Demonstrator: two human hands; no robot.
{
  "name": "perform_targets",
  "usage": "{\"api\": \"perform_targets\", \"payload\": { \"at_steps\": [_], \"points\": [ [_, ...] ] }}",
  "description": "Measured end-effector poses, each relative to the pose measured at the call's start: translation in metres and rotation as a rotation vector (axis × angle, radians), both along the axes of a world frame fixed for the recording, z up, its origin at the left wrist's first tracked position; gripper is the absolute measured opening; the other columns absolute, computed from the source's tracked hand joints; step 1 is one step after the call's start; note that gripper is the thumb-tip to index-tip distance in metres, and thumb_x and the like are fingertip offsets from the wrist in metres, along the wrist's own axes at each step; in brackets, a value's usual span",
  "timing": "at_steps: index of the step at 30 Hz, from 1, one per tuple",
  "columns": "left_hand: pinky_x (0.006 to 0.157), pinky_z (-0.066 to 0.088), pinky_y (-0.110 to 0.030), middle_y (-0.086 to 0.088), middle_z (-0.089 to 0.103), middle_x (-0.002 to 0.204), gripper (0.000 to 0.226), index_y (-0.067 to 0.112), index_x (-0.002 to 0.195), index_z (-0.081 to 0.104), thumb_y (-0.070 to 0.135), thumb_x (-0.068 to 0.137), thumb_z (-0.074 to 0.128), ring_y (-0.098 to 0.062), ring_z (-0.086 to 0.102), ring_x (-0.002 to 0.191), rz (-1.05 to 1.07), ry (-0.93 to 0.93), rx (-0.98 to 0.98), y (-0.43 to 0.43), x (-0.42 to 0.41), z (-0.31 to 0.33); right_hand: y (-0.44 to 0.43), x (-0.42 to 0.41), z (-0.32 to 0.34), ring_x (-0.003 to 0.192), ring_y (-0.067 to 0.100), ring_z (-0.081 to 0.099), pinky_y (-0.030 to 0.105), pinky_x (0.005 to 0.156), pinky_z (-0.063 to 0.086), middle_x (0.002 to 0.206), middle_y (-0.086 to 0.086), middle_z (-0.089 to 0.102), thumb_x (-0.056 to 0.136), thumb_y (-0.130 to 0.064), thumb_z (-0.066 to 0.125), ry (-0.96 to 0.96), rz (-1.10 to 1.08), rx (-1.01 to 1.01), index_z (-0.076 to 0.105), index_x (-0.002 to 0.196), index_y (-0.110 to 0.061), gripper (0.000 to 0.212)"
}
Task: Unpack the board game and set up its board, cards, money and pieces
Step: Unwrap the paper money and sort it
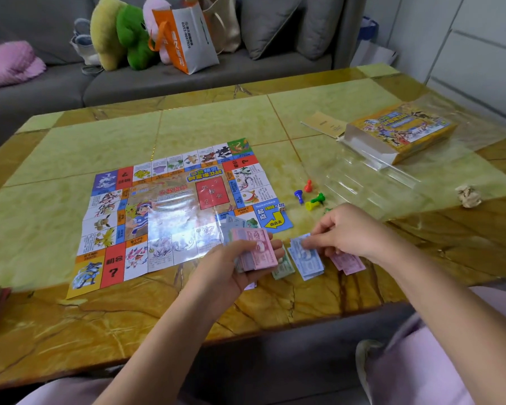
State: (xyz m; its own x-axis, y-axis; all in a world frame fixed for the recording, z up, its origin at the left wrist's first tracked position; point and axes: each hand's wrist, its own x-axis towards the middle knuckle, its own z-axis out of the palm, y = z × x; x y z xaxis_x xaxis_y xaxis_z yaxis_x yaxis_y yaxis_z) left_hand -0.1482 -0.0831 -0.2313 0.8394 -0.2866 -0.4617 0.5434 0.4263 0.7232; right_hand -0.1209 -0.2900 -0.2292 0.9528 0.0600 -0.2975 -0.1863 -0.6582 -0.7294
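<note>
The fingers (277,250) of the left hand (231,267) curl up round the edge of a stack of play money (257,254), with a pink note on top. The hand lies palm up and cradles the stack just above the table (70,147).

The fingers (314,238) of the right hand (342,229) are drawn together and pinch the top of a blue note on the blue pile (307,261), which lies directly under them. Between the two hands, just beside the blue pile, lies a green pile (282,268). A pink pile (348,263) lies under the right palm, partly hidden by it.

Beyond the left fingers and to their left, the board (170,211) lies unfolded flat, its near right corner reaching the held stack. Just past the right fingertips are a die (281,206) on the board's corner and four pawns lying near each other: a blue pawn (298,195), a red pawn (308,186), a green pawn (317,197) and a yellow pawn (311,205).

Farther off to the right lies a clear plastic tray (362,176), with the yellow game box (403,131) behind it. A crumpled paper ball (468,195) is well apart to the right.
</note>
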Motion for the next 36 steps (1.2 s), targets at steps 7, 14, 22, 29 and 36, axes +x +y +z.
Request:
{"api": "perform_targets", "payload": {
  "at_steps": [7,14,22,29,36],
  "points": [
    [0.068,0.061,-0.037,-0.02,0.073,0.091,0.016,-0.002,0.104,0.056,-0.005,0.089,0.053,-0.028,0.072,0.082,0.062,-0.043,0.066,-0.004,0.0,-0.001,0.009,-0.004,-0.003,0.05,0.01,0.043,0.021,0.048,0.031,0.057,-0.004,0.054,0.07,-0.045,0.079,-0.226,-0.047,-0.179,0.06,0.067,-0.009,0.041],
    [0.061,0.058,-0.024,-0.013,0.074,0.084,0.028,-0.006,0.108,0.06,-0.001,0.08,0.063,-0.02,0.072,0.075,0.048,-0.114,0.146,-0.011,-0.005,0.0,0.026,-0.017,0.009,0.055,0.008,0.061,0.018,0.052,0.048,0.062,0.002,0.068,0.068,-0.033,0.078,-0.082,0.072,0.387,0.07,0.074,-0.011,0.025],
    [0.062,0.058,-0.025,-0.015,0.074,0.091,0.02,-0.003,0.106,0.061,-0.003,0.086,0.059,-0.023,0.073,0.08,0.067,-0.131,0.151,-0.012,-0.005,0.001,0.0,-0.011,0.022,0.051,0.005,0.057,0.016,0.05,0.045,0.057,-0.004,0.066,0.084,-0.013,0.07,-0.091,0.066,0.248,0.07,0.078,-0.008,0.007],
    [0.07,0.06,-0.028,-0.013,0.074,0.094,0.02,-0.001,0.105,0.063,-0.001,0.085,0.061,-0.023,0.072,0.085,0.052,-0.134,0.2,-0.016,-0.005,-0.004,-0.011,-0.01,0.028,0.05,0.006,0.056,0.017,0.051,0.044,0.054,-0.003,0.062,0.085,-0.009,0.068,-0.04,0.086,0.323,0.068,0.076,-0.008,0.009],
    [0.071,0.06,-0.028,-0.013,0.074,0.093,0.017,0.003,0.102,0.064,-0.001,0.086,0.06,-0.023,0.072,0.085,0.049,-0.163,0.188,-0.021,-0.008,-0.003,0.011,-0.013,0.011,0.053,0.005,0.059,0.019,0.054,0.047,0.061,0.0,0.066,0.086,-0.011,0.067,-0.081,0.083,0.226,0.07,0.078,-0.01,0.009]
  ]
}}
